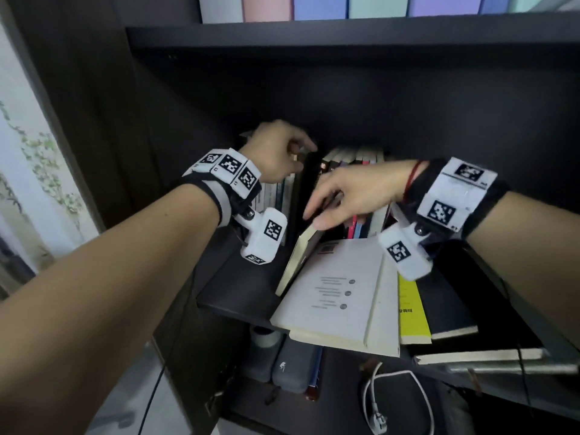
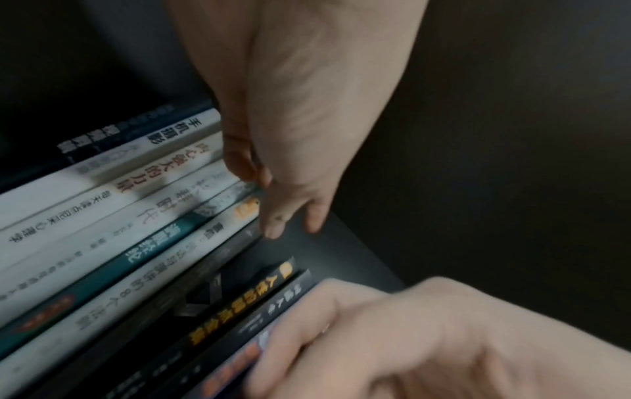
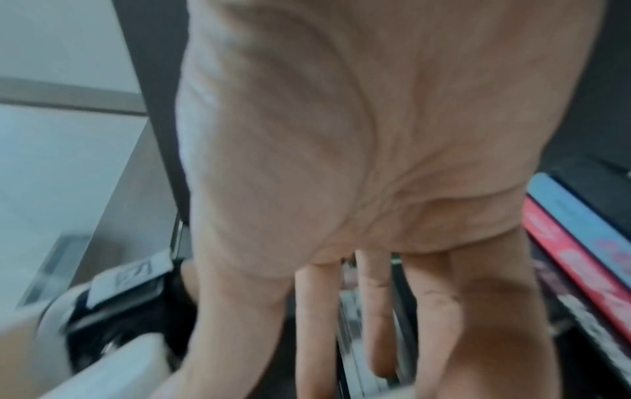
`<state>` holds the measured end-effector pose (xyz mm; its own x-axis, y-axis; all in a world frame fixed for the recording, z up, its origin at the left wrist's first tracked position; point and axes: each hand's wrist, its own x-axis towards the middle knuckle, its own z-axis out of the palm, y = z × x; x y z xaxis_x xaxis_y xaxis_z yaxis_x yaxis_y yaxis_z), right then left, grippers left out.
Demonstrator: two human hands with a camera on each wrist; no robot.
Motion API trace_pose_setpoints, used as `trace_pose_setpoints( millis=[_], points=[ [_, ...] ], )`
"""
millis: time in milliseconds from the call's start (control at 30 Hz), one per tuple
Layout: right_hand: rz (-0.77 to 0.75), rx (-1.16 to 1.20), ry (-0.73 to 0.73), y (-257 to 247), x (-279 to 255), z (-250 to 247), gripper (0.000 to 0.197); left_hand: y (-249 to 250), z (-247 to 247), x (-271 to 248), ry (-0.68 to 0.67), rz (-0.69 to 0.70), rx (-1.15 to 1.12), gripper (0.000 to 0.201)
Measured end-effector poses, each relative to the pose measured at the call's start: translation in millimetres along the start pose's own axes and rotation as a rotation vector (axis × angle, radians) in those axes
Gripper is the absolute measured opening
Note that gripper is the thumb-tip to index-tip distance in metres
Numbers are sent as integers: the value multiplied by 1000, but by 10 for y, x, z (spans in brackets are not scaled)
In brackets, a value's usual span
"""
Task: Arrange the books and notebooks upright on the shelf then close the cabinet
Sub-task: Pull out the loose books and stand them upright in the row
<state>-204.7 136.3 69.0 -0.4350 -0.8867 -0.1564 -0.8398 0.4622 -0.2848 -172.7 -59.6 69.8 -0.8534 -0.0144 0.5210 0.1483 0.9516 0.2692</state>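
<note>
My left hand (image 1: 282,152) arches over a row of upright books (image 1: 276,196) at the shelf's left end. Its thumb and fingertips (image 2: 270,229) span their top edges, next to a tall black book (image 1: 309,177). My right hand (image 1: 345,196) reaches left across more standing books (image 1: 361,158) and pinches the top of a leaning book (image 1: 296,262), whose cream page edge shows. In the right wrist view that hand (image 3: 358,189) hides most of the book. A white book (image 1: 335,293) lies flat and overhangs the shelf edge. Beside it lie a yellow book (image 1: 411,312) and black notebooks (image 1: 448,306).
The dark shelf board (image 1: 244,287) shows bare in front of the left row. Coloured folders (image 1: 320,7) stand on the shelf above. Below are a grey case (image 1: 292,368) and a white cable (image 1: 376,400). The cabinet's side wall (image 1: 94,120) rises at left.
</note>
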Motion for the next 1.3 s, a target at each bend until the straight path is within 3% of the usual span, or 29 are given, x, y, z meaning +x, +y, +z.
trace_pose_setpoints(
  millis=[67,133,233,333,467,633,767,867,967,1100,1167,1300],
  points=[
    [4,-21,-12,10,-51,177,58,70,86,15,-71,115,61,46],
    [26,-29,17,16,-38,337,53,142,175,45,-142,171,132,59],
    [50,-83,146,28,-22,486,47,244,311,85,-286,216,257,75],
    [67,-6,286,103,-100,463,35,295,377,89,-370,242,383,75],
    [96,206,427,251,-293,265,19,220,296,89,-297,266,517,72],
    [91,325,561,507,-165,-71,17,78,187,42,-274,223,590,60],
    [176,173,709,623,67,-313,18,68,197,20,-335,198,586,101],
    [194,109,740,612,284,-404,21,128,263,-23,-273,171,645,114],
    [183,20,719,588,434,-464,19,223,365,-36,-187,150,664,107],
    [246,-48,590,714,489,-452,28,209,390,28,-12,131,364,52],
    [263,-36,530,814,479,-405,34,181,370,90,36,78,318,33],
    [257,35,478,827,360,-336,42,256,386,154,-23,24,343,51]
  ],
)
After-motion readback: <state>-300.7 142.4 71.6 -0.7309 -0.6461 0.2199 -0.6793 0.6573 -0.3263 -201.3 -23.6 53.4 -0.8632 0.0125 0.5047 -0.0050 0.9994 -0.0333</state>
